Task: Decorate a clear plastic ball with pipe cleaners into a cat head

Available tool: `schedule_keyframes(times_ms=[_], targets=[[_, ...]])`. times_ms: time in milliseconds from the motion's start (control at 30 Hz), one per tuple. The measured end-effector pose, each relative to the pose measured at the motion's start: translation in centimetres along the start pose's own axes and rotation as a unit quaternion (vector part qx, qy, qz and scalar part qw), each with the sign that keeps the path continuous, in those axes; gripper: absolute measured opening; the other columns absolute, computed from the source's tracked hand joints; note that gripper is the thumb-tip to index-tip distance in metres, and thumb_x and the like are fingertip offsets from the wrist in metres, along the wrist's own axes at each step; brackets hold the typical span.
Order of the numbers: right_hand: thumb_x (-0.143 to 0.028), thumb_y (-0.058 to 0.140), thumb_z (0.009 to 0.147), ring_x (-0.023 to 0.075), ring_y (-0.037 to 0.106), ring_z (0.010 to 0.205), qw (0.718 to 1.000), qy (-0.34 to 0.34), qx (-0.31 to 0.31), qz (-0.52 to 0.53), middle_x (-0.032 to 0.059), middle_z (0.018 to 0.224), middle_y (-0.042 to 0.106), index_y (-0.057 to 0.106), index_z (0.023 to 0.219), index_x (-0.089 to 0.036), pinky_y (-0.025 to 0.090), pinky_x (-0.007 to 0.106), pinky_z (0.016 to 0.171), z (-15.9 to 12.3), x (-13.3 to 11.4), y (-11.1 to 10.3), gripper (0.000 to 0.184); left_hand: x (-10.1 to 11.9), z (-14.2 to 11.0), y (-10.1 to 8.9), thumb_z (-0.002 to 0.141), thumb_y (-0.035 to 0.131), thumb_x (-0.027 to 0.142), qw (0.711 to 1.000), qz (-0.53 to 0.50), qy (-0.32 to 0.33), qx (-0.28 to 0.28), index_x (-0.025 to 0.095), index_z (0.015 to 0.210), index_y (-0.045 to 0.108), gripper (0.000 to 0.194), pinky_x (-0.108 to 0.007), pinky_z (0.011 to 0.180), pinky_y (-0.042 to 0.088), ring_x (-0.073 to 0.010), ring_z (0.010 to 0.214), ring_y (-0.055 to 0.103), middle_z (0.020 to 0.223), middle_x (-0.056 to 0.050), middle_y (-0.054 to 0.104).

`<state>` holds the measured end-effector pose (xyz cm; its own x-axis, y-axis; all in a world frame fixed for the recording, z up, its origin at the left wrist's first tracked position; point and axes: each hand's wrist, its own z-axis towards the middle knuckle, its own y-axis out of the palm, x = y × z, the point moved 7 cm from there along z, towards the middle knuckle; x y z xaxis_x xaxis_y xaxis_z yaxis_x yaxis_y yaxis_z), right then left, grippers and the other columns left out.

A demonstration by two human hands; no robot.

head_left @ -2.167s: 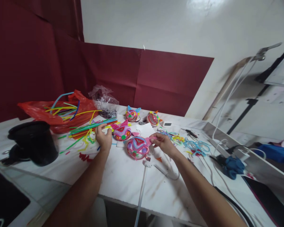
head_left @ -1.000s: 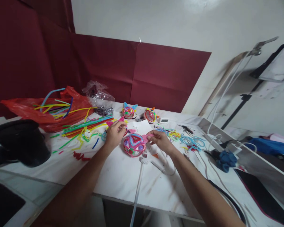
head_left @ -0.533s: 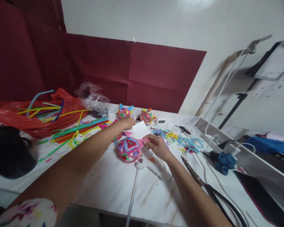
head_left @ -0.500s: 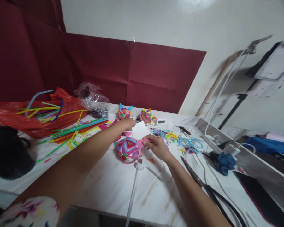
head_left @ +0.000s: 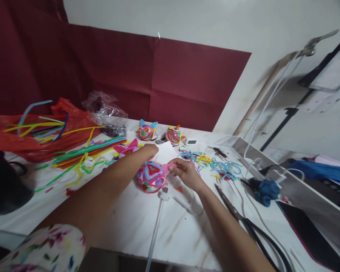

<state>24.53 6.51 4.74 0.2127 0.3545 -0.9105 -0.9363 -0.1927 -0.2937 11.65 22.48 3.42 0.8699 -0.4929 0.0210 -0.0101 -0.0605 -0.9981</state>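
Observation:
A round pink craft ball (head_left: 150, 176), covered in coloured pipe-cleaner shapes, lies on the white table (head_left: 136, 223). My right hand (head_left: 185, 172) pinches a pink ear piece (head_left: 169, 168) at the ball's right side. My left hand (head_left: 149, 150) reaches past the ball with curled fingers, resting on the white paper sheet (head_left: 166, 152) beside a second pink craft (head_left: 126, 147). Whether it holds anything is hidden. A white glue gun (head_left: 181, 192) lies just under my right wrist.
Two finished craft heads (head_left: 146, 130) (head_left: 173, 135) stand at the back. A red bag of pipe cleaners (head_left: 42, 130) and loose sticks (head_left: 87, 151) lie left, with a black pot (head_left: 5, 181) beyond. Black scissors (head_left: 243, 219), cables and a blue cloth (head_left: 263, 190) lie right.
My left hand left the loose sticks, crossed the second pink craft and reached to the paper sheet behind the ball. My right hand stayed pinched on the pink ear piece.

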Motion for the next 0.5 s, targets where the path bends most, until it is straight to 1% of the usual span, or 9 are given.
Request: schedule_keyframes(times_ms=[100, 133, 200, 233, 267, 333, 400, 433, 500], targets=[[-0.065, 0.077, 0.079, 0.0165, 0.062, 0.066, 1.000, -0.001, -0.004, -0.001, 0.0019, 0.074, 0.069, 0.071, 0.088, -0.020, 0.052, 0.029, 0.061, 0.0, -0.2, 0.2, 0.046, -0.2, -0.5, 0.1, 0.096, 0.072, 0.037, 0.999, -0.024, -0.018, -0.009, 0.015, 0.124, 0.067, 0.036, -0.044, 0.091, 0.061, -0.0248, 0.107, 0.070, 0.123, -0.012, 0.070], [-0.064, 0.076, 0.080, 0.0171, 0.063, 0.067, 1.000, 0.000, -0.006, -0.003, 0.0024, 0.075, 0.070, 0.072, 0.088, -0.021, 0.053, 0.029, 0.062, 0.0, -0.3, 0.2, 0.045, -0.1, -0.7, -0.2, 0.090, 0.078, 0.035, 0.999, -0.035, -0.018, -0.001, 0.014, 0.115, 0.071, 0.034, -0.042, 0.090, 0.060, -0.0259, 0.105, 0.071, 0.116, -0.012, 0.073], [-0.064, 0.076, 0.080, 0.0179, 0.064, 0.068, 1.000, 0.001, -0.007, -0.008, 0.0028, 0.076, 0.071, 0.072, 0.089, -0.021, 0.053, 0.030, 0.062, -0.1, -0.5, 0.3, 0.044, -0.2, -1.5, -1.4, 0.070, 0.091, 0.026, 0.998, -0.059, -0.011, 0.025, 0.014, 0.091, 0.076, 0.028, -0.039, 0.087, 0.057, -0.0299, 0.099, 0.072, 0.097, -0.013, 0.077], [-0.064, 0.076, 0.080, 0.0181, 0.064, 0.068, 1.000, 0.000, -0.007, -0.012, 0.0028, 0.076, 0.071, 0.072, 0.089, -0.022, 0.054, 0.030, 0.062, -0.1, -0.6, 0.3, 0.043, -0.3, -2.0, -2.2, 0.059, 0.094, 0.020, 0.997, -0.073, -0.005, 0.040, 0.015, 0.078, 0.075, 0.027, -0.038, 0.085, 0.055, -0.0319, 0.097, 0.073, 0.088, -0.013, 0.077], [-0.064, 0.076, 0.080, 0.0183, 0.065, 0.068, 1.000, 0.000, -0.006, -0.014, 0.0028, 0.076, 0.071, 0.072, 0.090, -0.022, 0.054, 0.031, 0.062, -0.1, -0.6, 0.3, 0.043, -0.5, -2.7, -3.1, 0.054, 0.093, 0.017, 0.994, -0.090, 0.002, 0.057, 0.016, 0.070, 0.073, 0.026, -0.037, 0.083, 0.054, -0.0330, 0.095, 0.073, 0.081, -0.012, 0.076], [-0.064, 0.076, 0.080, 0.0185, 0.065, 0.068, 1.000, -0.001, -0.004, -0.016, 0.0026, 0.076, 0.071, 0.071, 0.090, -0.022, 0.055, 0.031, 0.062, -0.1, -0.7, 0.2, 0.044, -1.0, -4.4, -5.2, 0.055, 0.090, 0.020, 0.986, -0.131, 0.020, 0.098, 0.018, 0.065, 0.067, 0.025, -0.036, 0.079, 0.052, -0.0314, 0.091, 0.072, 0.077, -0.008, 0.074], [-0.063, 0.077, 0.079, 0.0185, 0.066, 0.068, 1.000, 0.000, -0.005, -0.016, 0.0023, 0.076, 0.071, 0.071, 0.090, -0.022, 0.055, 0.031, 0.062, -0.2, -0.7, 0.2, 0.043, -1.6, -6.6, -7.0, 0.068, 0.083, 0.031, 0.972, -0.180, 0.037, 0.145, 0.019, 0.073, 0.065, 0.022, -0.033, 0.077, 0.051, -0.0271, 0.088, 0.071, 0.078, -0.005, 0.072], [-0.063, 0.077, 0.079, 0.0187, 0.067, 0.068, 1.000, 0.001, -0.005, -0.015, 0.0023, 0.076, 0.071, 0.071, 0.089, -0.022, 0.056, 0.031, 0.062, -0.2, -0.8, 0.2, 0.043, -1.9, -7.8, -7.6, 0.074, 0.078, 0.036, 0.964, -0.205, 0.043, 0.165, 0.019, 0.077, 0.065, 0.022, -0.032, 0.075, 0.051, -0.0250, 0.086, 0.070, 0.078, -0.003, 0.072], [-0.062, 0.078, 0.078, 0.0191, 0.068, 0.069, 1.000, 0.005, -0.004, -0.013, 0.0025, 0.075, 0.072, 0.072, 0.089, -0.022, 0.056, 0.031, 0.063, -0.2, -0.8, 0.3, 0.042, -2.1, -10.3, -7.8, 0.082, 0.070, 0.042, 0.947, -0.251, 0.060, 0.192, 0.019, 0.084, 0.063, 0.024, -0.030, 0.075, 0.052, -0.0217, 0.086, 0.070, 0.083, -0.002, 0.072]])
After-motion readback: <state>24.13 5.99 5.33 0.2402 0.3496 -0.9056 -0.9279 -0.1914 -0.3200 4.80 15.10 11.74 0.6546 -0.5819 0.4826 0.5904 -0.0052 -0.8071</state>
